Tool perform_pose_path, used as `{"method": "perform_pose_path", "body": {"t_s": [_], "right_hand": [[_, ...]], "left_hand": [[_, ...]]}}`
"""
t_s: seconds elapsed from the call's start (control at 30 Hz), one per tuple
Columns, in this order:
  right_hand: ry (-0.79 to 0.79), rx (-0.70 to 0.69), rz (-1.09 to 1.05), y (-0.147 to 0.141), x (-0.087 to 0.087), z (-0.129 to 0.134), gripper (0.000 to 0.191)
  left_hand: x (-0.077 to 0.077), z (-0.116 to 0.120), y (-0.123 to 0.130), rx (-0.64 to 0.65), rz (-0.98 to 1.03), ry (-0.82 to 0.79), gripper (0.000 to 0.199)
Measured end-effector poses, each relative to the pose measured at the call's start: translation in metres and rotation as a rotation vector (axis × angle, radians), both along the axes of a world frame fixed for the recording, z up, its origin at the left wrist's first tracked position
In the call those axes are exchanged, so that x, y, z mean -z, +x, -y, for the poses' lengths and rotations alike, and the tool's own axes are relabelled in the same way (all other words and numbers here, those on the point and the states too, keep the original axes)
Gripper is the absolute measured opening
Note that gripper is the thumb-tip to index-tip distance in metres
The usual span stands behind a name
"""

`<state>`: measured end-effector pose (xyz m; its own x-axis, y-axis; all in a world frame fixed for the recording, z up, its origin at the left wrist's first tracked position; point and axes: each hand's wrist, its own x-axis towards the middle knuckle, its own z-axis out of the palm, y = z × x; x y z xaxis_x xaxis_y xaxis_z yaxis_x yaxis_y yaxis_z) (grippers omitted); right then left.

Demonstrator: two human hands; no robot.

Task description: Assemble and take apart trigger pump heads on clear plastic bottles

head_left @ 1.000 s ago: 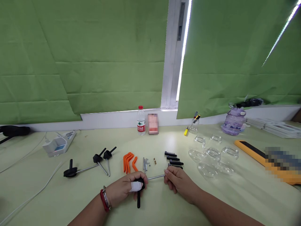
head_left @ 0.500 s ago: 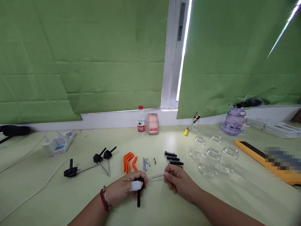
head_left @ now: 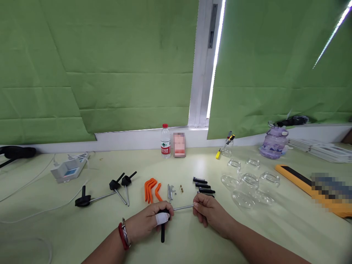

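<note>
My left hand point(head_left: 145, 219), with white tape on one finger, is closed around a black plastic crank-shaped part point(head_left: 162, 233) whose handle points down toward me. From that part a thin metal rod point(head_left: 183, 207) runs to the right. The far end of the rod is pinched between the thumb and fingers of my right hand point(head_left: 211, 212); what else those fingers cover is hidden. Just beyond my hands lie several orange bent pieces point(head_left: 149, 187), metal pins point(head_left: 170, 192), small brass-coloured bits point(head_left: 181, 189) and black pieces with springs point(head_left: 204, 185).
More black parts with rods point(head_left: 114, 185) lie at left, near a white power strip point(head_left: 70, 170) and its cable. Upturned clear glass jars point(head_left: 249, 183) stand at right, with a purple jug point(head_left: 274, 143) behind. A water bottle point(head_left: 165, 143) stands against the wall.
Both hands keep their hold on the black part and rod, with barely any shift. The white cable at the left now lies in a different curve.
</note>
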<state>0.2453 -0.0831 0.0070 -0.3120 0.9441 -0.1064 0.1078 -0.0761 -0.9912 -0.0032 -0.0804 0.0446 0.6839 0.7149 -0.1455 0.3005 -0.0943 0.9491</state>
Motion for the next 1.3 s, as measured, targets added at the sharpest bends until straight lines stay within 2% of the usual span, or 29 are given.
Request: {"method": "perform_pose_path", "body": {"t_s": [0.3,0.5,0.73,0.93,1.03,1.13,1.23,1.3], "right_hand": [[0.032,0.018,0.014,-0.002,0.001,0.002,0.021],[0.001,0.043,0.098,-0.004,0.002,0.001,0.020],[0.002,0.030,0.118,-0.004,0.002,0.001,0.018],[0.009,0.008,0.107,-0.003,0.004,0.001,0.022],[0.037,0.031,0.080,-0.004,0.006,0.001,0.026],[0.046,0.037,0.048,-0.004,0.006,0.001,0.031],[0.029,0.018,0.044,-0.002,0.005,0.001,0.035],[0.028,-0.001,0.064,-0.002,0.004,0.001,0.034]], "left_hand": [[0.000,0.000,0.002,0.005,-0.045,0.000,0.018],[0.001,-0.001,0.000,0.011,-0.066,0.002,0.018],[0.005,-0.002,-0.001,-0.002,-0.070,0.016,0.019],[0.001,-0.001,0.001,-0.016,-0.065,-0.010,0.019],[-0.002,-0.001,-0.001,-0.033,-0.036,0.077,0.018],[-0.003,-0.004,-0.004,-0.166,0.032,0.199,0.016],[0.000,-0.012,-0.011,-0.489,0.049,0.325,0.022],[0.002,-0.020,-0.019,-0.737,-0.037,0.470,0.030]]}}
